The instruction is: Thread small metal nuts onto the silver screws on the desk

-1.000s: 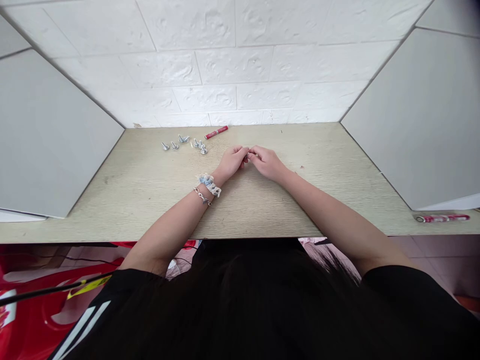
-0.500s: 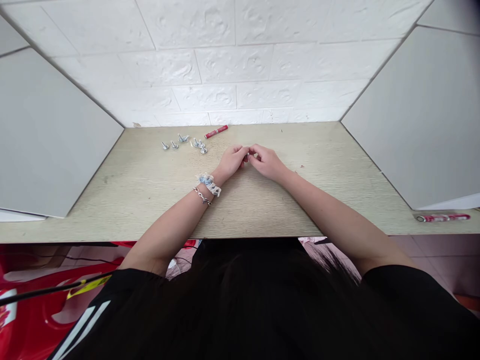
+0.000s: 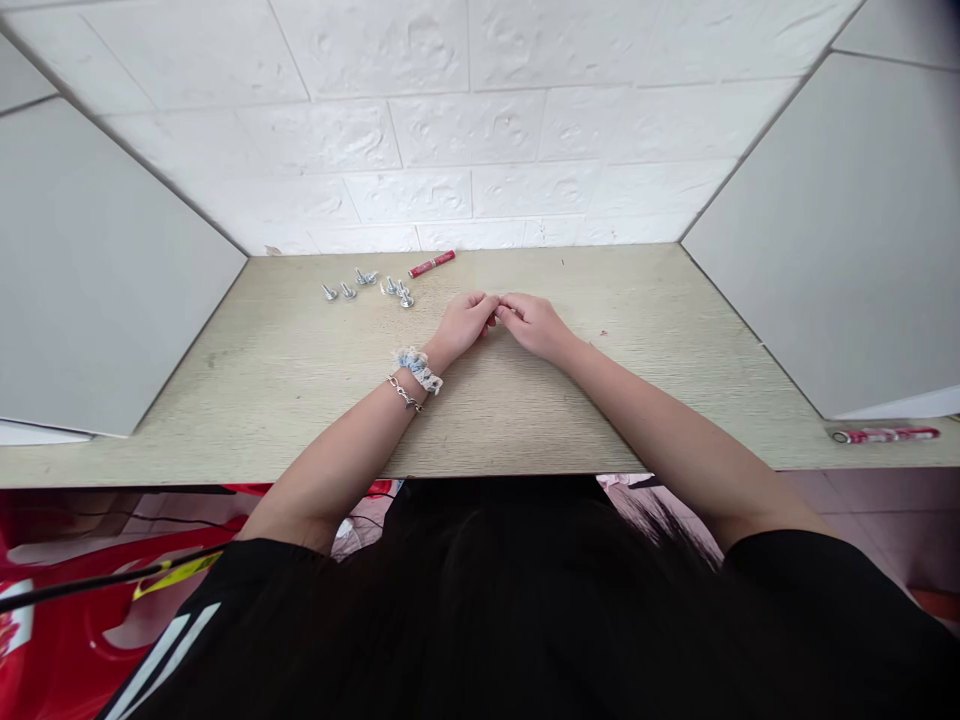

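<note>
My left hand point(image 3: 466, 322) and my right hand point(image 3: 534, 325) meet above the middle of the table. Both are closed, with thumbs and fingertips pinched together at one spot. Whatever they hold there is covered by the fingers. A scrunchie point(image 3: 420, 369) and a chain bracelet point(image 3: 405, 393) circle my left wrist. To the left of my hands stand several silver bolts with wide round bases; one bolt point(image 3: 406, 298) is nearest, another bolt point(image 3: 330, 292) lies farthest left. Behind them rests a red marker-like tube point(image 3: 432, 264).
The pale wooden table point(image 3: 480, 430) ends at a white brick-patterned wall point(image 3: 431, 195). Grey panels point(image 3: 97, 260) flank it left and right. A second red tube point(image 3: 886, 436) lies at the front right edge. A red plastic chair point(image 3: 75, 620) stands below at left.
The fingers of my right hand have shifted slightly at the pinch. A small metallic glint seen between the fingertips before is now covered. The bolts and tubes have not moved.
</note>
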A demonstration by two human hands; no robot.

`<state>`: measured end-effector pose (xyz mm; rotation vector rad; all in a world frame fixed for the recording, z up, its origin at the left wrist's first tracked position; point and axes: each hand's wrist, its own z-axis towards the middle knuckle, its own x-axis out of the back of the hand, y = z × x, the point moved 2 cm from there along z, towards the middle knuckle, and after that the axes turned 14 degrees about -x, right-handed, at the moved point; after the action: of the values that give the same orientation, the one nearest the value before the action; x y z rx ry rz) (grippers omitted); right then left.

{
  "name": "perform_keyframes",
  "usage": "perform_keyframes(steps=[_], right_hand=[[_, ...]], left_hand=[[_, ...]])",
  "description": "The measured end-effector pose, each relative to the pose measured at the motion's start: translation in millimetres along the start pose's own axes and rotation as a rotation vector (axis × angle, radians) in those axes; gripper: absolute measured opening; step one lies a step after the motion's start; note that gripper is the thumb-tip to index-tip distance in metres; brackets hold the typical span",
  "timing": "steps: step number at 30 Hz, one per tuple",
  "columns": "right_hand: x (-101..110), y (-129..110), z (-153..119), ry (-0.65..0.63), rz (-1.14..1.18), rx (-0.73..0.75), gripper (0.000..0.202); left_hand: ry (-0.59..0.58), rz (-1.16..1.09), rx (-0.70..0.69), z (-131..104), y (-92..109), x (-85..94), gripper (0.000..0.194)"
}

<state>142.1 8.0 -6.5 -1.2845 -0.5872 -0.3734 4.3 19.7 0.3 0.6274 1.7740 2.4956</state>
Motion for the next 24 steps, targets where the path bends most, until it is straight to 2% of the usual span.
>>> perform_keyframes(steps=[24], right_hand=[[-0.2, 0.0, -0.3, -0.004, -0.032, -0.019, 0.024]], left_hand=[[-0.007, 0.041, 0.016, -0.4, 0.1, 0.0, 0.034]])
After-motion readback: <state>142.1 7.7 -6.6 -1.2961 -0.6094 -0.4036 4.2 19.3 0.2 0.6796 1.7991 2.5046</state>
